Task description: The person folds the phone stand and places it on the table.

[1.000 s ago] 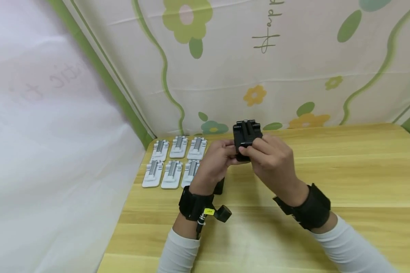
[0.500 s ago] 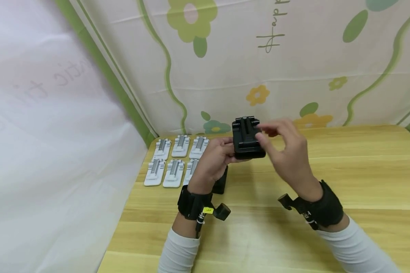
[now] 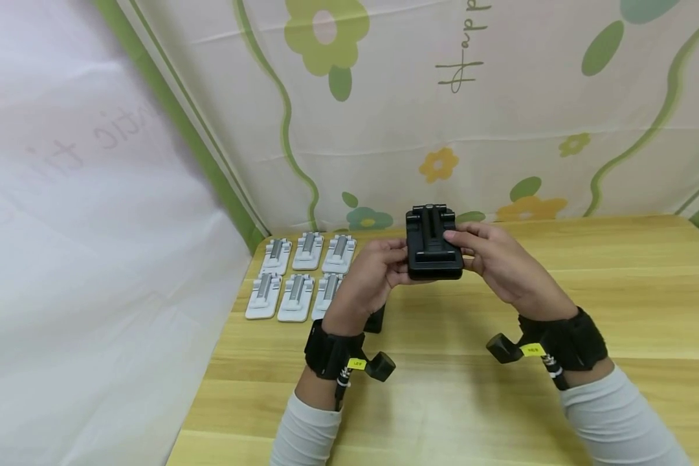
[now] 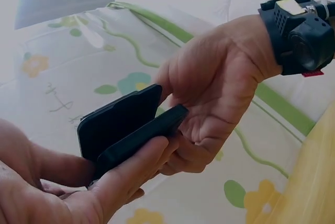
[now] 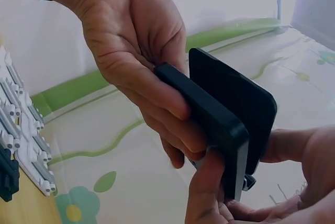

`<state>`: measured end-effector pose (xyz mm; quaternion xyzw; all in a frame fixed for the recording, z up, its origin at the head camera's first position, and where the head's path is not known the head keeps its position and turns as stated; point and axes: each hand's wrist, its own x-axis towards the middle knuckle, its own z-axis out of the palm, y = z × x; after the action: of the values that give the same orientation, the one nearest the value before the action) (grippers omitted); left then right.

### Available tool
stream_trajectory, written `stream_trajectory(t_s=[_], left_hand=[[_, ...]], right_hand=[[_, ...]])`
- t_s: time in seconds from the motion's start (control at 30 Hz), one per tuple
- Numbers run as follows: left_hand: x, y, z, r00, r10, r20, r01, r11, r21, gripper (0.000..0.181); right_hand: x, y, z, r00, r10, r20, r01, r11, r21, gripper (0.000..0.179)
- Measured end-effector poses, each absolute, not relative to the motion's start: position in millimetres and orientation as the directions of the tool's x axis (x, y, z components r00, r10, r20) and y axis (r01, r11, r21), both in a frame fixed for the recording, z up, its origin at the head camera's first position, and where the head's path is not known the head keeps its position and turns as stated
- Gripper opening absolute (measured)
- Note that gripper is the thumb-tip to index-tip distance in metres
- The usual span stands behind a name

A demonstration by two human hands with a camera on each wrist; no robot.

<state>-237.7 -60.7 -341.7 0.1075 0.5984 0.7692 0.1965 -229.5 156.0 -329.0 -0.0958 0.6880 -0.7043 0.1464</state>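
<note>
Above the table, a black folding phone stand (image 3: pixel 434 252) is held between both hands. My left hand (image 3: pixel 378 268) grips its left edge, and my right hand (image 3: pixel 501 262) pinches its right edge with thumb on top and fingers beneath. Side on, the left wrist view shows two plates (image 4: pixel 123 122) of the stand with a narrow gap between them. Fingers of the left hand (image 5: pixel 138 72) lie along the outside of the thicker plate (image 5: pixel 209 119) in the right wrist view. The hinge end points away from me in the head view.
Several white folding phone stands (image 3: pixel 296 298) with grey strips lie in two rows at the table's left. Another black piece (image 3: pixel 375 318) lies beside them, partly hidden by the left wrist. A flower-printed cloth (image 3: pixel 384 116) rises behind the wooden table (image 3: pixel 559 291).
My right hand moved off the stand's front, swung right, and now pinches its right edge. The stand shifted slightly right and toward me, with the left hand still gripping it.
</note>
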Motion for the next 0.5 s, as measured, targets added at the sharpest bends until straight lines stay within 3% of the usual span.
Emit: stream_trajectory(t_s=[0.17, 0.5], left_hand=[[-238.5, -63.3, -341.0, -0.903, 0.427, -0.049, -0.184, -0.280, 0.942, 0.042], [-239.1, -64.5, -340.0, -0.901, 0.425, -0.084, -0.176, -0.182, 0.967, 0.038]], right_hand=[[-230.0, 155.3, -329.3, -0.938, -0.342, -0.062, 0.067, -0.001, -0.998, 0.058], [-230.6, 155.2, -330.3, -0.933, -0.356, -0.058, 0.050, 0.031, -0.998, 0.059]])
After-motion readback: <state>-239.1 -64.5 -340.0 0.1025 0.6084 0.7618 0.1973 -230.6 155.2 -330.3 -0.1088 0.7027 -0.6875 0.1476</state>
